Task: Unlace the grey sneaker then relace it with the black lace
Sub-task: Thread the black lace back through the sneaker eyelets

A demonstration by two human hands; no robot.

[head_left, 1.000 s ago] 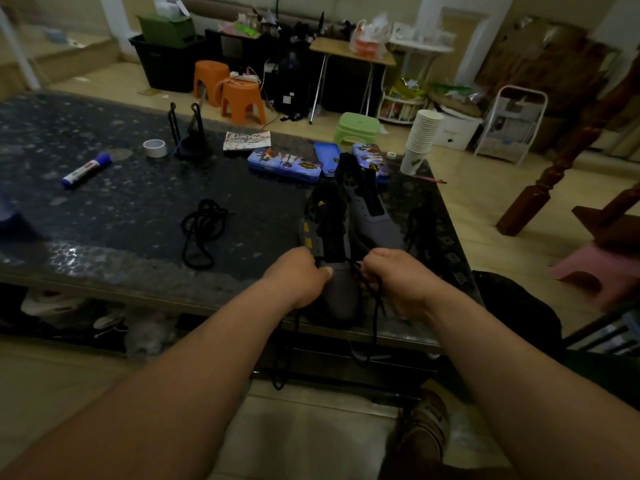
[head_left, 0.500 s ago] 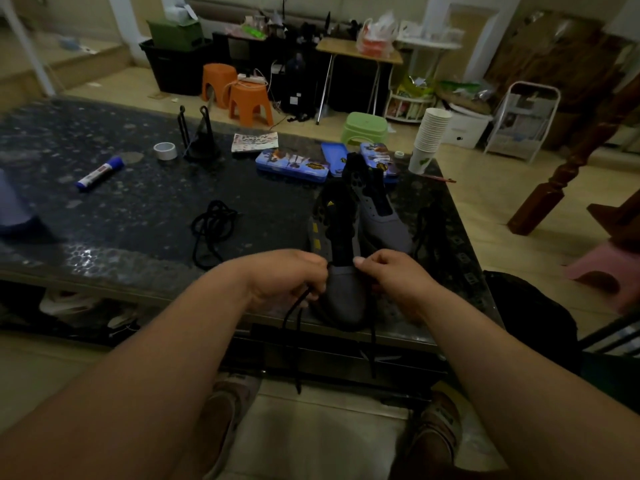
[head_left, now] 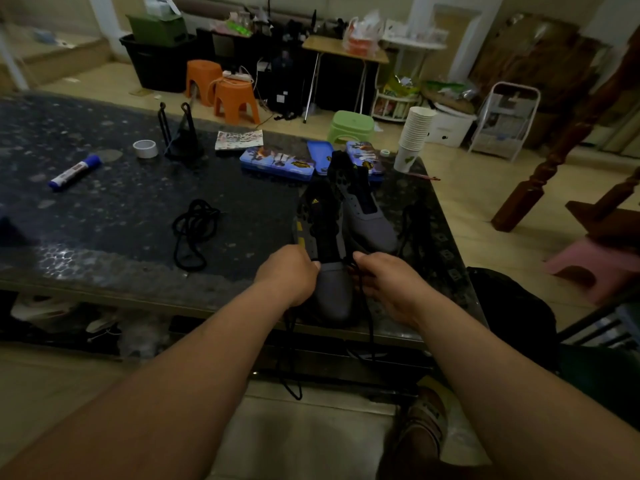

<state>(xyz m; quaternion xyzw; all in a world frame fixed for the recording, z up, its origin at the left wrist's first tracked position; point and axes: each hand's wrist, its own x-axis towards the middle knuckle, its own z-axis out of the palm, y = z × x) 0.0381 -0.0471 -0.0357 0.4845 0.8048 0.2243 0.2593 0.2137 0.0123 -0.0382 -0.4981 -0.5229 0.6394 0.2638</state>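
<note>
The lace (head_left: 294, 389) is pinched between thumb and fingers of the right hand (head_left: 388, 285). The left hand (head_left: 289, 277) is curled on the other strand, which drops from under it; its fingertips are hidden. Both hands are set against the toe of the sneaker (head_left: 334, 296), one on each side, so that it is steadied while the strands are worked. The sneaker is stood at the near edge of the table (head_left: 104, 258), toe nearest, and the loose ends are left hanging clear over the edge. The eyelets beyond the grip appear empty, so relacing is judged barely begun. A second sneaker (head_left: 372, 226) lies just beyond and to the right. A black coil (head_left: 194, 230) lies well left.
</note>
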